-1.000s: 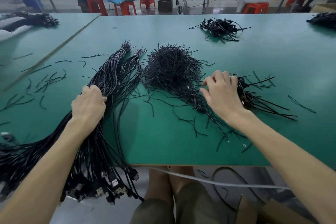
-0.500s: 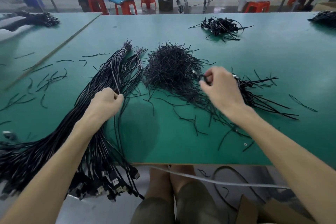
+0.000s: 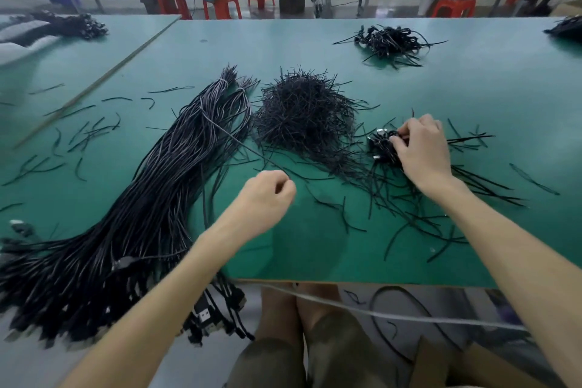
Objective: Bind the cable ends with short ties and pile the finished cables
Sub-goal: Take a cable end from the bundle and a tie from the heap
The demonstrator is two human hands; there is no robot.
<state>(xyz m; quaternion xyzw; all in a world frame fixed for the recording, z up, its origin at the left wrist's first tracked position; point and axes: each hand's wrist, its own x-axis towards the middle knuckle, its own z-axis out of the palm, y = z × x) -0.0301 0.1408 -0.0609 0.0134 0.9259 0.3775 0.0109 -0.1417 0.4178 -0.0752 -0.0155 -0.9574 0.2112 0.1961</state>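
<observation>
Cable-tying session at the green bench (image 3: 315, 255)
Left of the tie heap (image 3: 302, 116) lies the big cable bundle (image 3: 151, 198). Just in front of the heap, the left hand (image 3: 267, 195) pinches one thin cable (image 3: 233, 138) in curled fingers (image 3: 283, 189). Right of the heap, the right hand (image 3: 422, 151) grips a clump of coiled cables (image 3: 382, 145).

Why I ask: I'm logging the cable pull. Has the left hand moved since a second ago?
Yes. The left hand moved right, off the cable bundle it rested on, to bare table near the tie heap.
</observation>
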